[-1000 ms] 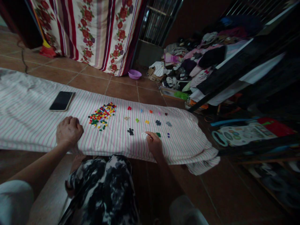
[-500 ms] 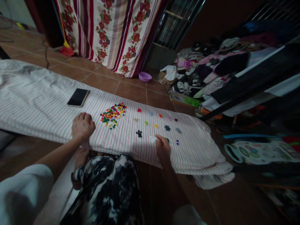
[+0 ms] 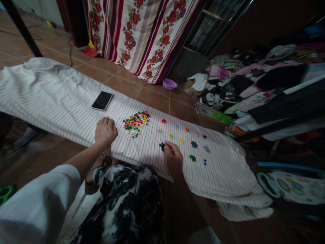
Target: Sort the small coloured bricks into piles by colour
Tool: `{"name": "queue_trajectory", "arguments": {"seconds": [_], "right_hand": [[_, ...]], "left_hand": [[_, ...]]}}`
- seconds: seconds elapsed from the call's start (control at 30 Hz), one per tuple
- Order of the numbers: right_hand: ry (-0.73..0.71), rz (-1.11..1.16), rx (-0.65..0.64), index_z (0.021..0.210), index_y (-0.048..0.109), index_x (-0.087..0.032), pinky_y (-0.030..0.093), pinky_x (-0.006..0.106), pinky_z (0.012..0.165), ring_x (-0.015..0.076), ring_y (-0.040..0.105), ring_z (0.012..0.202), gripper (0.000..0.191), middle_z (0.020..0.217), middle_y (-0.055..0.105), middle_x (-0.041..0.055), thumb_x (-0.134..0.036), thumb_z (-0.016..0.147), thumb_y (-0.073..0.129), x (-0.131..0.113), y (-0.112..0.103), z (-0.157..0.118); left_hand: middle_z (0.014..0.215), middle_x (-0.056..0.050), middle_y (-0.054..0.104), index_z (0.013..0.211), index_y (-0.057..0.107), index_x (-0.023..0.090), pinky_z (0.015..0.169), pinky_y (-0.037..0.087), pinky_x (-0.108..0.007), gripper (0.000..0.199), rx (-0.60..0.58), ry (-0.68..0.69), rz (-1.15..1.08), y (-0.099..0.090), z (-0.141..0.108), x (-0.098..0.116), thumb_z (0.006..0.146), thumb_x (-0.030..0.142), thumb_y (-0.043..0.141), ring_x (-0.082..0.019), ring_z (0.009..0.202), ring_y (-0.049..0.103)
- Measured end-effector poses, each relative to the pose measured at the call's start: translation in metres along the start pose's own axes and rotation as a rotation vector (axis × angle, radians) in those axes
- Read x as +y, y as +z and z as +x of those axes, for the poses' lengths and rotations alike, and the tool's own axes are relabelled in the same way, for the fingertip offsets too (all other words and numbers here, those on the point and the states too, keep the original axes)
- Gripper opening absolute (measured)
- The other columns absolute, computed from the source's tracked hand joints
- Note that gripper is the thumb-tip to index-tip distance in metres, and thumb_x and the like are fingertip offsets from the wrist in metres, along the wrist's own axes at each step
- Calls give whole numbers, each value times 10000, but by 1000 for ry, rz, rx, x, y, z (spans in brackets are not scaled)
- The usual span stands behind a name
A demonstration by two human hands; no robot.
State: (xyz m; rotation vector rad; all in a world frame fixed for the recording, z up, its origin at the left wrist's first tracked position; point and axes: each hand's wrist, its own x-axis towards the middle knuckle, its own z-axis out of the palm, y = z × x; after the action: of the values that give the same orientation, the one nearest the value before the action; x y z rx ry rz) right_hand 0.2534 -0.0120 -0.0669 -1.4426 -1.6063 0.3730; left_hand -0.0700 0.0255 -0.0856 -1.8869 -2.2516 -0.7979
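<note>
A heap of mixed small plastic bricks [image 3: 136, 122] lies on a striped sheet [image 3: 63, 95], with small single-colour groups of bricks in rows to its right. My right hand [image 3: 174, 157] is at a black group of bricks [image 3: 161, 146], its fingertips pinched against them; whether it holds a piece is hidden. A green group [image 3: 192, 158] lies just right of that hand. My left hand [image 3: 106, 130] rests curled on the sheet next to the heap, holding nothing. A black smartphone [image 3: 102, 101] lies face up beyond it.
The sheet lies on a tiled floor [image 3: 154, 98] across my patterned trousers' front. Beyond stand a floral striped curtain [image 3: 144, 37] and a purple plastic basin [image 3: 169, 84]. Heaped clothes [image 3: 243, 81] fill the right side, with a printed play mat [image 3: 291, 188] below them.
The view has swung, shifting the scene right and down. My right hand has moved left to the black bricks, and the white piece near it no longer shows. My left hand stays on the sheet.
</note>
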Motion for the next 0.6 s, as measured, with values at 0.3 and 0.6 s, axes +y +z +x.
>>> {"name": "queue_trajectory", "arguments": {"seconds": [0.3,0.6], "right_hand": [[-142,-5,-297,980,744,-210,537,313,758,184,648,804,277,934,702,71,-254,861,497,-31,65,25],[-208,-76,-432,1041,749,-244,517,312,807,176,602,828,270,947,631,47,-182,861,557,-45,100,41]], "left_hand": [[1287,-213,592,1093,630,103,1076,357,-510,343,11,0,-23,1,-1,-1,860,229,413,-357,1293,478],[1270,-218,601,1081,630,112,1066,362,-525,324,34,6,-45,4,-2,-2,858,225,424,-360,1292,476]]}}
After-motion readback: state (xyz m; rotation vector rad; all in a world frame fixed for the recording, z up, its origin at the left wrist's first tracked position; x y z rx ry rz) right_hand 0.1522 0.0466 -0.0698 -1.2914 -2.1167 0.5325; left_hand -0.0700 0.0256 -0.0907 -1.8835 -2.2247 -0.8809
